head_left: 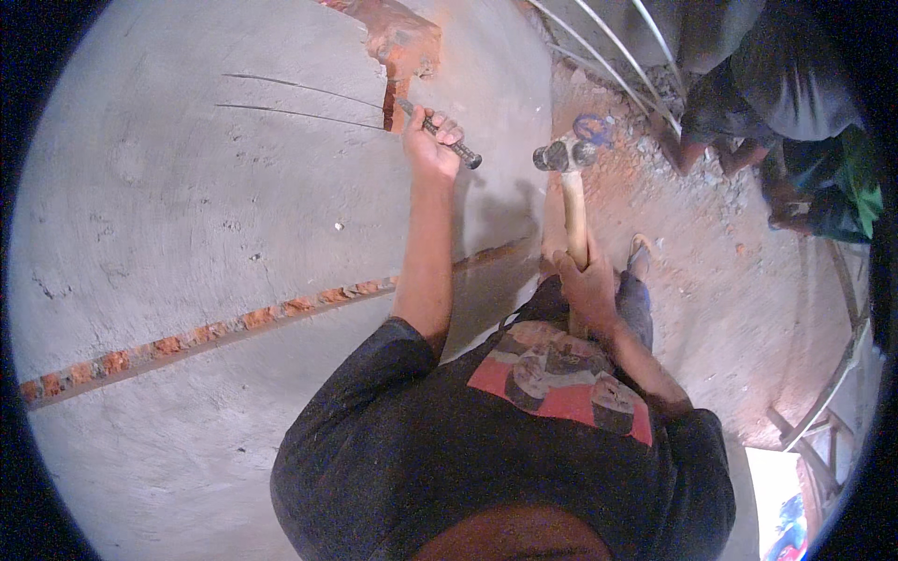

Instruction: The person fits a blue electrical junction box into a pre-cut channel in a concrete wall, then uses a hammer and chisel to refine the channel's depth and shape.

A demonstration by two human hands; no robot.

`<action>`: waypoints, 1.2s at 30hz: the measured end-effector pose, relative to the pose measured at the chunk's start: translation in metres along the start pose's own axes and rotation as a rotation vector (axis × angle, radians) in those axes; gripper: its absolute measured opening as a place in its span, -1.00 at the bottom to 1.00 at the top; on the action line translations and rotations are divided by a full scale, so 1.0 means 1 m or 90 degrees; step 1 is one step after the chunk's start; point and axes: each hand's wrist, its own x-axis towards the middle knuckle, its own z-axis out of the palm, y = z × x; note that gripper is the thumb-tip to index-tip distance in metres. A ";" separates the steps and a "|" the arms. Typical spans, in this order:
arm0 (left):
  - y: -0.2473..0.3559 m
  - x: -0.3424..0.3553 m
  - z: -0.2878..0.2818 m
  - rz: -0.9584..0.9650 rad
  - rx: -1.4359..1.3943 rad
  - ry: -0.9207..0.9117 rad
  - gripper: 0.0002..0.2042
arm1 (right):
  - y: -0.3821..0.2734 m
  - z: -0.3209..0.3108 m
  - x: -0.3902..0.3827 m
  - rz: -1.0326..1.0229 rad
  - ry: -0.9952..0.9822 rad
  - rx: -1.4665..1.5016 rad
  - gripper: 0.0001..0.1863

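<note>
My left hand (432, 138) is closed around a dark, ribbed chisel (465, 155). The chisel's tip points at the edge of a cut-out (397, 98) in the grey plastered wall (168, 196), where reddish brick shows. My right hand (587, 285) grips the wooden handle of a hammer (574, 210) in front of my body. The hammer's metal head is raised and stands apart from the chisel's butt end, to its right. Two thin lines (299, 112) run along the wall to the cut-out.
A long chased groove (257, 319) with exposed brick crosses the wall lower down. Rubble (659, 173) and a blue coil (592, 130) lie on the dusty floor. Pale pipes (625, 56) lean at the top right, near a crouching person (795, 79). Wooden pieces (818, 439) stand lower right.
</note>
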 end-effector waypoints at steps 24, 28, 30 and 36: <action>-0.006 0.019 0.008 0.130 0.013 0.145 -0.78 | -0.018 -0.050 0.062 -0.043 0.079 0.252 -0.53; -0.006 0.020 0.012 0.142 -0.003 0.127 -0.76 | -0.029 -0.074 0.068 -0.002 0.126 0.406 -0.63; -0.007 0.020 0.017 0.147 0.000 0.133 -0.78 | -0.032 -0.086 0.075 -0.082 0.196 0.421 -0.68; 0.001 0.035 0.011 0.143 -0.067 0.121 -0.83 | -0.058 -0.098 0.080 -0.391 0.228 0.773 -0.82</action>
